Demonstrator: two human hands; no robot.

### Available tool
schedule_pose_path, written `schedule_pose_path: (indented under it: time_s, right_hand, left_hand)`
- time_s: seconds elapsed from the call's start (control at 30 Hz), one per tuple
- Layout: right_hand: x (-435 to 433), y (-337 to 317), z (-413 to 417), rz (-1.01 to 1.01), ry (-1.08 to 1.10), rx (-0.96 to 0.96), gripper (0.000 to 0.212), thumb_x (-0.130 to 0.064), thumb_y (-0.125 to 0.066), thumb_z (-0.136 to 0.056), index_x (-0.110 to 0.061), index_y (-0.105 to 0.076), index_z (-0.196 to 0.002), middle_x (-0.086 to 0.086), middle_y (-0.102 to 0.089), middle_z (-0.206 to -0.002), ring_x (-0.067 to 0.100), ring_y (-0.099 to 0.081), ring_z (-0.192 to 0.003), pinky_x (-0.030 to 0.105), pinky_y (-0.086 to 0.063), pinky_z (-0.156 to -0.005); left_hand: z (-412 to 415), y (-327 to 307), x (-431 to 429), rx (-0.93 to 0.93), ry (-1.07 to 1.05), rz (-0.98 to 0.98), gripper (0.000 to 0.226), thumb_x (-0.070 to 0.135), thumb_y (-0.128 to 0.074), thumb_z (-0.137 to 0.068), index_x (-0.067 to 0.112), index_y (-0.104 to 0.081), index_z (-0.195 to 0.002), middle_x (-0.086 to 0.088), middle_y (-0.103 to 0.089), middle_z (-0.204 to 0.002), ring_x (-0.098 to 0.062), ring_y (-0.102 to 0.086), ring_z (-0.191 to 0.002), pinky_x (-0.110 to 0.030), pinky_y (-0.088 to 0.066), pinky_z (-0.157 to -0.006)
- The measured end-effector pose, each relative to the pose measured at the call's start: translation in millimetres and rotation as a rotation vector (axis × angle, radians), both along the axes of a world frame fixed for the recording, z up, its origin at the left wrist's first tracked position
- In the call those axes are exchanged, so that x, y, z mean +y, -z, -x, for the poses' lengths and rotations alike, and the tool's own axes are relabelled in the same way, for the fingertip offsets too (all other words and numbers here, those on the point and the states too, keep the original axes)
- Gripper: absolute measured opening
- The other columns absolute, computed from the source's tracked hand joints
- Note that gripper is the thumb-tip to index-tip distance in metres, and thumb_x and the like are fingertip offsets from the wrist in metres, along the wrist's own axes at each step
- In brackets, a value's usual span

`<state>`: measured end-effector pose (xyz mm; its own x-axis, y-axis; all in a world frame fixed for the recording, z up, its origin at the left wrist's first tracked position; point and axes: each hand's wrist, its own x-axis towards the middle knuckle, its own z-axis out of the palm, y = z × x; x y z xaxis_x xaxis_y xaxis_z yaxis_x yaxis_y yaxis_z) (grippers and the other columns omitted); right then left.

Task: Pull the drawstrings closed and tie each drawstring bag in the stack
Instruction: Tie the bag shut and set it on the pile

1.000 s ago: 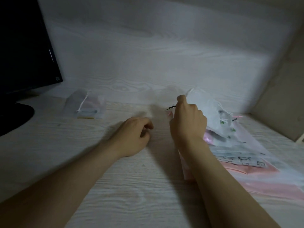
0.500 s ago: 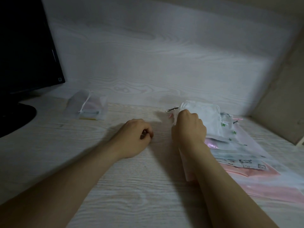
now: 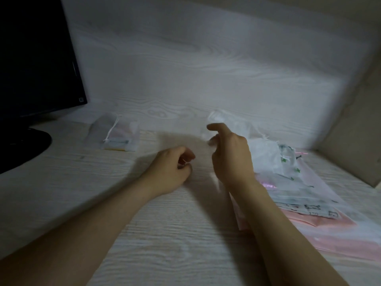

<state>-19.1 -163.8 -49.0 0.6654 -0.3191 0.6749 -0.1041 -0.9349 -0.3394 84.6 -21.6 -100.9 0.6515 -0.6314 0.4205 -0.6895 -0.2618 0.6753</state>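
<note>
A stack of flat drawstring bags (image 3: 305, 195), white, printed and pink, lies on the desk to the right. The top white translucent bag (image 3: 266, 153) is lifted at its near-left edge, blurred by motion. My right hand (image 3: 231, 155) is raised over the stack's left end, forefinger stretched out, thumb and other fingers pinching the bag's edge. My left hand (image 3: 171, 170) rests on the desk just left of it, fingers curled in, nothing clearly held. Thin white drawstrings (image 3: 266, 138) stick out behind the right hand.
A separate small white drawstring bag (image 3: 117, 133) lies at the back left of the desk. A dark monitor (image 3: 35, 58) with a round black base (image 3: 22, 147) stands at far left. A back panel and a right side wall (image 3: 350, 139) close in the desk.
My right hand rose from a closed fist on the top bag, its forefinger now extended, and the bag's edge lifted and blurred. The left hand stayed put.
</note>
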Motion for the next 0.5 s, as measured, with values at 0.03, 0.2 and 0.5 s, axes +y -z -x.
schedule_pose_path:
  time_s: [0.03,0.2,0.5]
  right_hand:
    - [2,0,-1,0.011,-0.104,-0.064,0.065,0.017,-0.046,-0.075,-0.019,-0.061,-0.127,0.001,-0.072,-0.092,0.018,-0.067,-0.091,0.037,-0.054,-0.074]
    - [19,-2,0,-0.108,-0.370,-0.176,0.036,-0.014,-0.031,-0.091,-0.010,-0.061,-0.111,-0.002,-0.058,-0.069,0.005,-0.054,-0.065,0.019,-0.035,-0.061]
    - [30,-1,4,-0.203,-0.506,0.054,0.012,-0.029,-0.068,-0.085,-0.020,-0.066,-0.093,-0.002,-0.062,-0.088,0.014,-0.061,-0.083,0.033,-0.048,-0.072]
  left_hand:
    - [-2,-1,0,0.052,-0.018,0.052,0.033,0.015,-0.068,-0.095,0.025,-0.066,-0.126,0.012,-0.069,-0.117,-0.002,-0.066,-0.103,-0.023,-0.056,-0.093]
    - [-15,-6,7,0.263,-0.128,0.265,0.086,-0.004,-0.066,-0.089,0.030,-0.027,-0.157,0.006,-0.047,-0.137,-0.011,-0.061,-0.113,-0.025,-0.055,-0.088]
    - [-37,-18,38,-0.014,-0.068,0.154,0.082,-0.003,-0.066,-0.075,0.038,-0.043,-0.142,0.009,-0.036,-0.148,-0.012,-0.044,-0.135,-0.030,-0.041,-0.114]
